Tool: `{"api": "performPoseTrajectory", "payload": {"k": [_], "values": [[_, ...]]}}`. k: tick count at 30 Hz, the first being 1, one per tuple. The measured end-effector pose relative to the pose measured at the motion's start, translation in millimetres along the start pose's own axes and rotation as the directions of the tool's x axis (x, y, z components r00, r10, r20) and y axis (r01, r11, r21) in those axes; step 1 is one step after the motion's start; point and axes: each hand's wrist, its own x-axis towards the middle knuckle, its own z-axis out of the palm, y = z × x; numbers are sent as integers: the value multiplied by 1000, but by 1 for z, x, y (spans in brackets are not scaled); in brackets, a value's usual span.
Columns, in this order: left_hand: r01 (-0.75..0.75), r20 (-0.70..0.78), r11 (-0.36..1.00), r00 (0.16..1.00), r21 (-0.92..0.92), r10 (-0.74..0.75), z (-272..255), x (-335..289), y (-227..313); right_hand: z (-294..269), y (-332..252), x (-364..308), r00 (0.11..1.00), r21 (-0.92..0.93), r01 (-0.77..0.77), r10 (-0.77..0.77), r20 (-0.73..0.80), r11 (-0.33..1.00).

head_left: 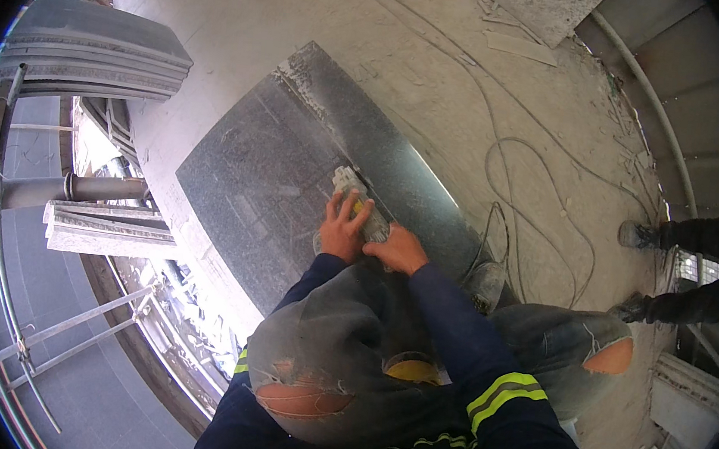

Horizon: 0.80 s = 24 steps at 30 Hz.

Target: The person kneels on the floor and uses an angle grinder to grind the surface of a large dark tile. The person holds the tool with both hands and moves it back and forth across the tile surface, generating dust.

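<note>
A dust-covered power tool (349, 182), by its shape an angle grinder, rests low over a dark grey stone slab (254, 154). My left hand (344, 230) is wrapped over its body from above. Close behind, my right hand (398, 250) grips its rear part, thumb toward the left hand. The tool's disc cannot be made out. A straight dusty line runs along the slab from its far corner toward the tool. Pale dust lies along that line and at the corner. The slab lies flat in front of my bent knees.
Stacked dark slabs (99, 48) stand at the far left, beside scaffold pipes (9, 156) and an open drop. A grey cable (492, 151) loops over the dusty concrete floor (442, 85) on the right. Another person's legs (705, 236) show at the right edge.
</note>
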Motion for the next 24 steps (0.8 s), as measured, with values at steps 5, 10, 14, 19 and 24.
{"api": "performPoseTrajectory", "payload": {"k": [5, 10, 14, 19, 24], "values": [[1, -22, 1000, 1000, -12, -2, 3, 6, -4, 7, 4, 14, 999, -39, 31, -33, -38, 999], [13, 9, 1000, 1000, 1, -13, 4, 15, -14, 7, -6, 26, 1000, -43, 4, -4, -6, 999], [-8, -11, 1000, 1000, 5, 8, 3, 11, -12, 8, 1, 22, 1000, -29, 15, -16, -17, 999], [-19, 4, 1000, 1000, 18, 19, 0, 2, -3, 1, 2, 2, 1000, -41, 28, -28, 8, 999], [-11, 7, 1000, 1000, 0, 11, 2, 1, -1, 2, 3, 2, 1000, -52, 8, -8, 0, 999]]}}
